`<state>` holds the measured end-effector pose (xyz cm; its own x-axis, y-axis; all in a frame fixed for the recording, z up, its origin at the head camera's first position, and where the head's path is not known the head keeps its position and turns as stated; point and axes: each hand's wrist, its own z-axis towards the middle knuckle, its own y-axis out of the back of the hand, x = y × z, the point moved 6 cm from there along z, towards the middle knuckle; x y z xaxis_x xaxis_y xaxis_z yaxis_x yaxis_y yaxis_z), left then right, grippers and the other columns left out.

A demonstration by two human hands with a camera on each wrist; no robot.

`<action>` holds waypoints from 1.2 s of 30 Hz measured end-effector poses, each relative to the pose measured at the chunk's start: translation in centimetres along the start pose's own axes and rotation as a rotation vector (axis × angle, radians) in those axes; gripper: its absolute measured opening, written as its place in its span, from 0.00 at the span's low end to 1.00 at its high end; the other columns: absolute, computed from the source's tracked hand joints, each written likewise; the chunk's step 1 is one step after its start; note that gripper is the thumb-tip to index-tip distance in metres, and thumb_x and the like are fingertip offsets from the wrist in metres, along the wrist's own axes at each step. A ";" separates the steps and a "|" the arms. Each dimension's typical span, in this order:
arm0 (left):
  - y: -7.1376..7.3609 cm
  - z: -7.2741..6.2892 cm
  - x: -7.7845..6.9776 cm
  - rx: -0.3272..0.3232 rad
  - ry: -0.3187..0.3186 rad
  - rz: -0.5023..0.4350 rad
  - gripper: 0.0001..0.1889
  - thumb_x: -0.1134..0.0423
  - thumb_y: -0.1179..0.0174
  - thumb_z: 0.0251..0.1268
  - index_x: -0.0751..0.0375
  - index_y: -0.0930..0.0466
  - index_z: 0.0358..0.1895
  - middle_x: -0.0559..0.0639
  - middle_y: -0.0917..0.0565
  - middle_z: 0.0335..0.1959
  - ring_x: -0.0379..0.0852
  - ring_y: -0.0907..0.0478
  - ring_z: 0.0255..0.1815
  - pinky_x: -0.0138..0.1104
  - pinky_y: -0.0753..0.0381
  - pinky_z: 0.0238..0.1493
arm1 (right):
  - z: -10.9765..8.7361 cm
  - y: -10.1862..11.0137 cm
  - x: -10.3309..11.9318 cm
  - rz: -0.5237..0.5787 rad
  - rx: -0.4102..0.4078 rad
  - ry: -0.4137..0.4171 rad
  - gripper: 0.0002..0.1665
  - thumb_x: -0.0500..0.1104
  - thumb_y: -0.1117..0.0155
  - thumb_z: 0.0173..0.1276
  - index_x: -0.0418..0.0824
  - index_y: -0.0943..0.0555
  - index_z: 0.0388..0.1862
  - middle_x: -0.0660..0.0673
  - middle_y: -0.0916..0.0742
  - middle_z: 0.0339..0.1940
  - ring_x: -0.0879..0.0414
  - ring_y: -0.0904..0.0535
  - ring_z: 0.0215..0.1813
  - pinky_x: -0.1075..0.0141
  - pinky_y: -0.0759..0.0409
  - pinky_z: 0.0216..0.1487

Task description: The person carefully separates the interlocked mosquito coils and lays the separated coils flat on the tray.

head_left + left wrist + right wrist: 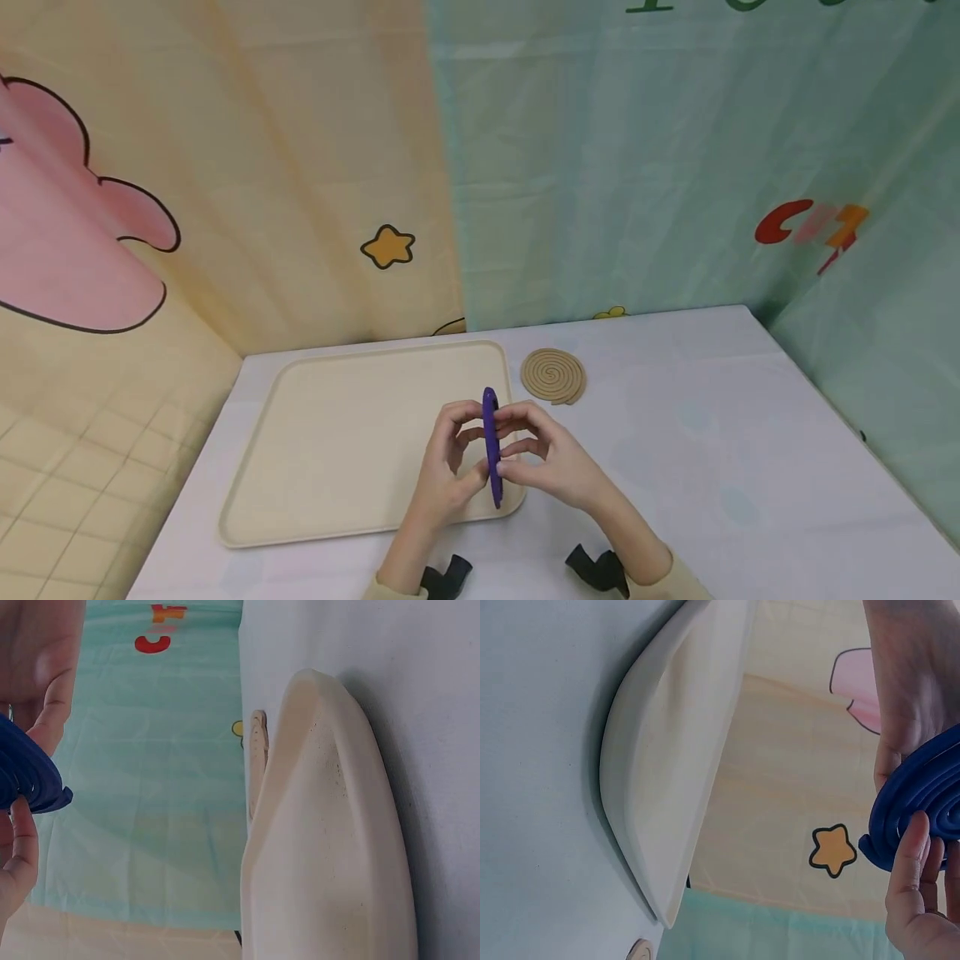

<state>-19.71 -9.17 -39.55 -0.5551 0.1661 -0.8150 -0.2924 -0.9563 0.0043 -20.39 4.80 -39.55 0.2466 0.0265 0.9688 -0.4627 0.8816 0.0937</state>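
Note:
Between my two hands a purple spiral coil (491,446), shaped like a mosquito coil, stands on edge. It looks blue in both wrist views, where its rings (911,802) show. My left hand (442,471) holds it from the left side, fingers near the top and thumb lower down. From the right, my right hand (558,467) pinches it with bent fingers and thumb. Both hands are over the right end of a cream tray (337,442). A tan spiral coil (553,375) lies flat on the table just beyond the tray's right side.
The table (720,433) has a white cover. A raised rim (379,802) runs round the tray. Printed curtains (600,167) hang behind the table and along its sides. Black devices (597,570) sit at my wrists.

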 end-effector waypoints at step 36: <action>0.4 -0.3 0.6 0.042 0.028 0.121 0.26 0.75 0.36 0.53 0.65 0.29 0.57 0.57 0.27 0.54 0.39 0.29 0.57 0.34 0.19 0.53 | 0.3 0.1 -1.4 0.042 0.040 -0.036 0.37 0.40 0.31 0.63 0.31 0.38 0.65 0.35 0.29 0.61 0.57 0.28 0.58 0.67 0.20 0.56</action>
<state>-19.89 -9.51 -40.20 -0.5668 0.0429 -0.8227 -0.2570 -0.9580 0.1271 -21.04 4.69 -40.80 0.1954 0.0453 0.9797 -0.5059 0.8604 0.0611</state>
